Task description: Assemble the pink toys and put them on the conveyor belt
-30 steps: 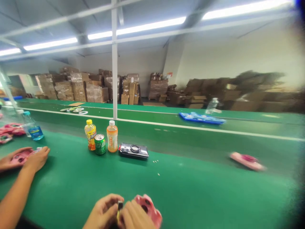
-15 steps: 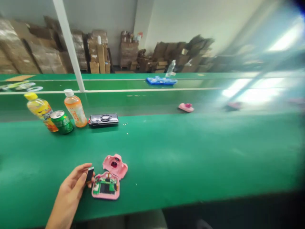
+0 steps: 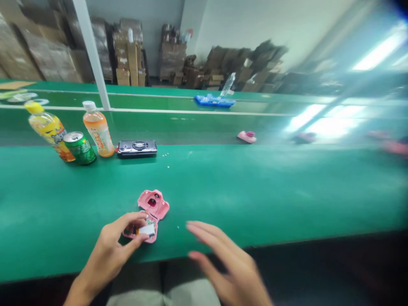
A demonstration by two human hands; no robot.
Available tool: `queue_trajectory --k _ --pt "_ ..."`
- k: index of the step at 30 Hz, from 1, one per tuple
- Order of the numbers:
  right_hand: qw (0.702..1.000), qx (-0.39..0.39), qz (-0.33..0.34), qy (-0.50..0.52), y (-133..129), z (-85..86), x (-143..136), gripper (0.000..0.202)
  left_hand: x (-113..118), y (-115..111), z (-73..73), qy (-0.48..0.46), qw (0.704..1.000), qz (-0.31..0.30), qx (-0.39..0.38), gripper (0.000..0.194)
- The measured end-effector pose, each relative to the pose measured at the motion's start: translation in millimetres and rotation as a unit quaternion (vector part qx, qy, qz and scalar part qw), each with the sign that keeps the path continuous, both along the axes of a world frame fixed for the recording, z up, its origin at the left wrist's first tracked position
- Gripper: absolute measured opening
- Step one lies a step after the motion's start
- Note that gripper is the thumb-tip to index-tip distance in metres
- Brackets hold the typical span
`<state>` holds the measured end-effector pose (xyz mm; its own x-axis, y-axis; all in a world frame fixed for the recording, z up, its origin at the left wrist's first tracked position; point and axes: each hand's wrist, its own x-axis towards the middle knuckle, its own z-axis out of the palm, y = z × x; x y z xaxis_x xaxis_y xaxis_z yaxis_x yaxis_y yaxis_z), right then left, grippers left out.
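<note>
an open, rounded pink plastic casing point(image 3: 162, 209) lies on the green tabletop point(image 3: 223, 187), its two halves spread; a flat, silvery-white rectangular block point(image 3: 148, 230) is over the circuit-filled half.

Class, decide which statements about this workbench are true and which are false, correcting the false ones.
1. The left hand has its fingers on a flat silvery block at the open pink plastic case. True.
2. The right hand grips the green metal can. False: the hand is open and away from the can.
3. The white-capped plastic bottle of orange drink stands right of the can. True.
4. The black and silver oblong device stands on end. False: it lies flat.
</note>
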<state>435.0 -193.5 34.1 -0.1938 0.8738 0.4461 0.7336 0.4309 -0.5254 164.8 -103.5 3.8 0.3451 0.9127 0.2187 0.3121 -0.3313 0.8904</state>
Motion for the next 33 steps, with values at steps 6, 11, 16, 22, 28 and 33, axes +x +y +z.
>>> queue_trajectory --k 6,11,16,22,28,33 --pt "0.975 -0.113 0.188 -0.019 68.7 16.7 -59.5 0.013 -0.2 -1.0 -3.1 0.013 0.998 -0.052 0.043 0.030" --pt "0.977 -0.091 0.195 -0.004 69.7 17.6 -49.6 0.026 -4.9 4.5 -2.9 0.046 0.990 -0.072 0.114 0.038" --pt "0.987 -0.068 0.139 0.036 63.8 7.4 -53.2 0.026 -10.7 10.4 -11.6 0.117 0.973 -0.018 0.197 0.020" --pt "0.994 -0.016 0.091 -0.066 48.1 -16.6 -68.3 0.031 -6.9 -0.5 -17.5 0.106 0.979 0.032 0.171 0.017" --pt "0.987 0.028 0.090 -0.129 50.5 -24.4 -75.9 0.024 0.2 -4.5 -16.5 0.124 0.964 0.057 0.230 0.016" --pt "0.988 0.041 0.077 -0.127 53.9 -25.6 -76.5 0.026 2.4 -3.7 -17.1 0.138 0.954 0.060 0.259 0.017"
